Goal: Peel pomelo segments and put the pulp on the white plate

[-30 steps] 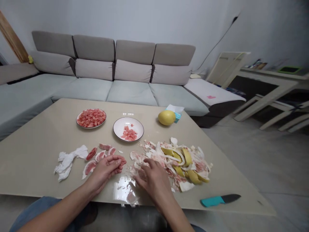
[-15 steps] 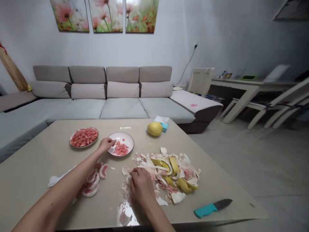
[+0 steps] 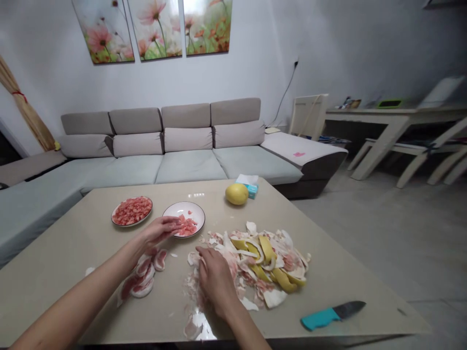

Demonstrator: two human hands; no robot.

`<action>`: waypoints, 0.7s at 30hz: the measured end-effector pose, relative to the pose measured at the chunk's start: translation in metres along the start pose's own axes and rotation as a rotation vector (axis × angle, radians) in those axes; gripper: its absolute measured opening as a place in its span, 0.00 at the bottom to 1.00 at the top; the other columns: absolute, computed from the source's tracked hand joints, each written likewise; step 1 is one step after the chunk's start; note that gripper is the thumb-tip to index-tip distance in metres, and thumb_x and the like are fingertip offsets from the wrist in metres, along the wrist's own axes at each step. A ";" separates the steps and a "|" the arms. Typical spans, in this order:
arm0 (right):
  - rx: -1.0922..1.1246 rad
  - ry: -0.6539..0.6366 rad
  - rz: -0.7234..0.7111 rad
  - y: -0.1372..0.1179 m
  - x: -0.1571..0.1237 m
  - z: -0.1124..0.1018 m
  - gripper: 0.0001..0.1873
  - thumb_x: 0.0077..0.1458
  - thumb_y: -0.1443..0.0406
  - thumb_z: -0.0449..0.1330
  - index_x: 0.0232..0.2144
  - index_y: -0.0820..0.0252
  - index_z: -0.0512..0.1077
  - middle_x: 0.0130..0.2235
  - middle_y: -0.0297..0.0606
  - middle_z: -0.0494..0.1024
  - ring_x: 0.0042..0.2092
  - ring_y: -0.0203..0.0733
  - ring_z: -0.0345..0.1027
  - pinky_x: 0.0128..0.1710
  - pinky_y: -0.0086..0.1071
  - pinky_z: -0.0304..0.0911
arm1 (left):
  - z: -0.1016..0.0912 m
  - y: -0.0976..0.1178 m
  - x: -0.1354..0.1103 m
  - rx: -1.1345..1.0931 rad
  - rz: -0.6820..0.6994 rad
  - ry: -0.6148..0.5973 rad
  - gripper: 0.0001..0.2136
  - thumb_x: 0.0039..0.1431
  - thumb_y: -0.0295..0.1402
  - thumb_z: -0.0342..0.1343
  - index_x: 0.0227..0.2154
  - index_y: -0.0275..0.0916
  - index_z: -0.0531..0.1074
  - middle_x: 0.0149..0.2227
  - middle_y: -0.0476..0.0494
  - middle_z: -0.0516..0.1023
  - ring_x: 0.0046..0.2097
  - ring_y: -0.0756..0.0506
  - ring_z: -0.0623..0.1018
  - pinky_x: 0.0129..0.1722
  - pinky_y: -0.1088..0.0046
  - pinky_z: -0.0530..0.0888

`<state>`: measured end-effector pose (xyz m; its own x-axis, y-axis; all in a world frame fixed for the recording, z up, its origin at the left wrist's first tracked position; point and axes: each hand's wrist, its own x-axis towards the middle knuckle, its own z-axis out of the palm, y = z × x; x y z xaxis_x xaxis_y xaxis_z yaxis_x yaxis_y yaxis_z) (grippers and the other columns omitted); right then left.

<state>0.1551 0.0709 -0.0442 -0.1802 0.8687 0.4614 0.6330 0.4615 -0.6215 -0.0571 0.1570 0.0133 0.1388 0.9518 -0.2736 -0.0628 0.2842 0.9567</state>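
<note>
My left hand point(image 3: 162, 229) is over the near left edge of a white plate point(image 3: 171, 210), fingers stretched out and nothing seen in them. Small pieces of red pomelo flesh point(image 3: 187, 227) lie in that plate by the fingertips. My right hand point(image 3: 216, 276) rests at the left side of a heap of pomelo peel point(image 3: 268, 248), white pith and membrane scraps; its fingers look loosely extended, though their undersides are hidden. Several pomelo segments point(image 3: 143, 287) in pale skin lie beyond my left forearm, which partly covers them.
Another plate point(image 3: 114, 218), heaped with red pomelo flesh point(image 3: 133, 210), stands farther left. A whole yellow pomelo point(image 3: 237, 194) sits before a tissue pack point(image 3: 251, 188) at the back. A knife point(image 3: 333, 315) with a turquoise handle lies near the right front edge. A sofa point(image 3: 189, 163) stands behind the table.
My left hand's fingers were pinched together over the plate's left side; now they are extended and slightly nearer me. My right hand stays beside the peel heap. The camera view has shifted slightly.
</note>
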 end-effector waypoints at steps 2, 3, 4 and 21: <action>0.153 -0.014 0.018 -0.008 -0.002 -0.002 0.17 0.56 0.74 0.52 0.45 0.60 0.74 0.42 0.44 0.79 0.45 0.46 0.72 0.48 0.39 0.67 | 0.008 -0.013 -0.039 -0.077 0.054 -0.008 0.16 0.52 0.26 0.66 0.44 0.34 0.73 0.49 0.34 0.77 0.51 0.43 0.77 0.51 0.72 0.72; 0.228 -0.018 0.023 -0.013 -0.004 -0.003 0.16 0.57 0.73 0.52 0.44 0.59 0.74 0.42 0.43 0.79 0.45 0.45 0.73 0.47 0.38 0.68 | 0.012 -0.020 -0.058 -0.102 0.067 -0.003 0.17 0.51 0.28 0.67 0.45 0.35 0.73 0.48 0.34 0.78 0.51 0.42 0.78 0.52 0.71 0.72; 0.294 -0.023 0.026 -0.018 -0.005 -0.005 0.15 0.58 0.71 0.53 0.43 0.58 0.75 0.42 0.42 0.80 0.44 0.45 0.74 0.45 0.37 0.69 | 0.015 -0.028 -0.076 -0.140 0.085 0.000 0.17 0.51 0.30 0.67 0.44 0.35 0.74 0.47 0.34 0.78 0.51 0.42 0.78 0.52 0.69 0.72; -0.385 -0.259 -0.256 0.009 0.069 0.002 0.10 0.58 0.71 0.56 0.37 0.58 0.77 0.38 0.42 0.79 0.42 0.45 0.71 0.42 0.35 0.66 | 0.038 -0.107 -0.107 -0.176 -0.078 -0.174 0.08 0.43 0.26 0.64 0.30 0.35 0.76 0.25 0.48 0.76 0.25 0.51 0.74 0.29 0.74 0.68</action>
<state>0.1468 0.1353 -0.0194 -0.5148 0.7753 0.3660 0.7662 0.6076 -0.2094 -0.0276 0.0208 -0.0561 0.3169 0.8964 -0.3100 -0.2146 0.3861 0.8972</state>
